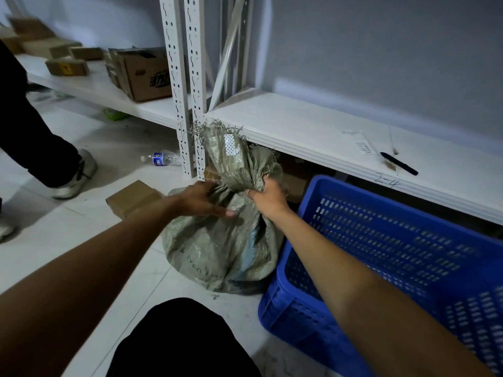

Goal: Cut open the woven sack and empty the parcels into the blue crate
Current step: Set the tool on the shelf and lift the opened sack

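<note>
A grey-green woven sack (217, 251) stands on the floor, its neck bunched and tied, with a frayed top and a white tag. My right hand (268, 198) grips the bunched neck from the right. My left hand (202, 200) rests on the sack's shoulder just below the neck, thumb straight; its fingers are partly hidden by folds. The blue crate (307, 319) stands right beside the sack, on its right, and looks empty. The parcels inside the sack are hidden.
A white shelf (313, 126) runs behind, with a black pen-like tool (398, 163) on it. A small cardboard box (133, 197) and a water bottle (160, 159) lie on the floor to the left. Another person's leg and shoe (73, 175) stand far left. More boxes (144, 74) sit on the left shelf.
</note>
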